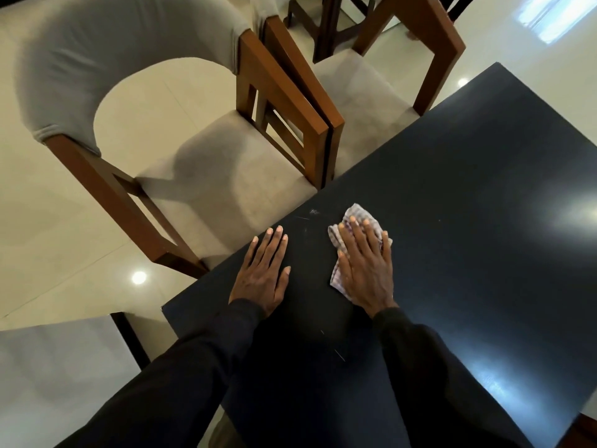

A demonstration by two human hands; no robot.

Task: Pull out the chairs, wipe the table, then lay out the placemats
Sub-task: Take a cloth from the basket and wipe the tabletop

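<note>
At far left, two grey-cushioned wooden chairs stand on the pale floor [48, 221]. The nearer chair [206, 176] and the farther chair [361, 92] sit side by side, arms touching, along the left edge of the dark counter [484, 189], their seats clear of it, so they appear already pulled out.

Just inside that edge the left hand [261, 273] lies palm down, fingers straight, holding nothing; it looks like a brace. Between the hands, just past the fingertips, faint scratchy marks [311, 213] show on the surface.

The right hand [365, 270] presses a checked cloth [357, 213] flat with straight fingers. The cloth shows past the fingertips and beside the thumb, its length along the hand's line.

Wiping seems under way. The marks lie ahead and slightly left of the cloth, so the right hand would reach them with a short push forward and left. Right of it the counter runs wide and glossy, away toward its far corner, with open room for strokes. Leftward the edge and the left hand are close. No placemats are in view.
</note>
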